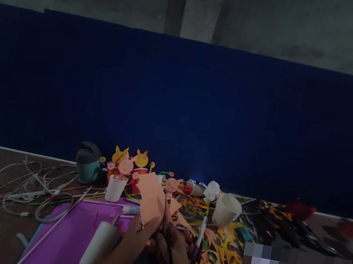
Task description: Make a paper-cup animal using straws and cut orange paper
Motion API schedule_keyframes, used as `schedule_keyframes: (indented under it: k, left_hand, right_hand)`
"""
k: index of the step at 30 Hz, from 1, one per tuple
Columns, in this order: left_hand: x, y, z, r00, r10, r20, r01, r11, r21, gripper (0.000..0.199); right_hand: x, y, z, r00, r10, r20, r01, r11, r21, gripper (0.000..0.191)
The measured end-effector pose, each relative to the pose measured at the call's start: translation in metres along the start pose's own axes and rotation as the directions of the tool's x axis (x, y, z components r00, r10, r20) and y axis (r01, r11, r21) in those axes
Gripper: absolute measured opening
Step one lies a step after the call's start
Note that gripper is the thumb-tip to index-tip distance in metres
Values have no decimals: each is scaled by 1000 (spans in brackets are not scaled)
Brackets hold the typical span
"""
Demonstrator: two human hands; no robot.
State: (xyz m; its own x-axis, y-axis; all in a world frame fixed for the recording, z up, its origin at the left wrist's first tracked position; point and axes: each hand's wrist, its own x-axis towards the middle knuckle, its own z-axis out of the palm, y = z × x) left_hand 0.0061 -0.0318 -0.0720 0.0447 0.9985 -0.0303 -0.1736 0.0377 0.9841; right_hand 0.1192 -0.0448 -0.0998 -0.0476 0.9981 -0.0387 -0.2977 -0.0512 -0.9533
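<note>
My left hand (137,242) pinches a piece of peach-coloured paper (151,197) that stands up in front of me. In my right hand (177,253) is a pair of dark-handled scissors (168,235), its blades up against the paper's right edge. A strip of the same paper hangs off to the right of the blades. Left of my hands a white paper cup (100,242) leans on a purple sheet (65,233). Beyond it, another white cup (115,188) carries a pink paper animal head (126,165). My fingertips are partly hidden in shadow.
Orange paper offcuts (222,260) and a marker (201,232) lie to the right, by an upright white cup (227,210). Tangled white cables (24,182) spread at the left near a teal and grey device (88,164). A blue partition (181,105) stands behind.
</note>
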Motion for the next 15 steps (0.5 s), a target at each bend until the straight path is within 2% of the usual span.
schedule_keyframes:
  k: [3,6,11,15]
  left_hand:
    - [1,-1,0,998,45,53,-44,999,-3,29]
    - [1,4,0,997,47,57,-47,999,-13,30]
    - [1,17,-2,994,13,110,-16,999,27,35]
    - [3,18,-4,992,7,126,-9,1000,18,36]
  right_hand:
    - [0,-1,0,1000,-6,-16,5,999,-47,37]
    - [-1,-4,0,1000,-8,-21,6,996,-92,34]
    - [0,-4,0,999,-32,-21,30,997,-70,35]
    - [1,-2,-2,998,-60,23,62,996,-62,34]
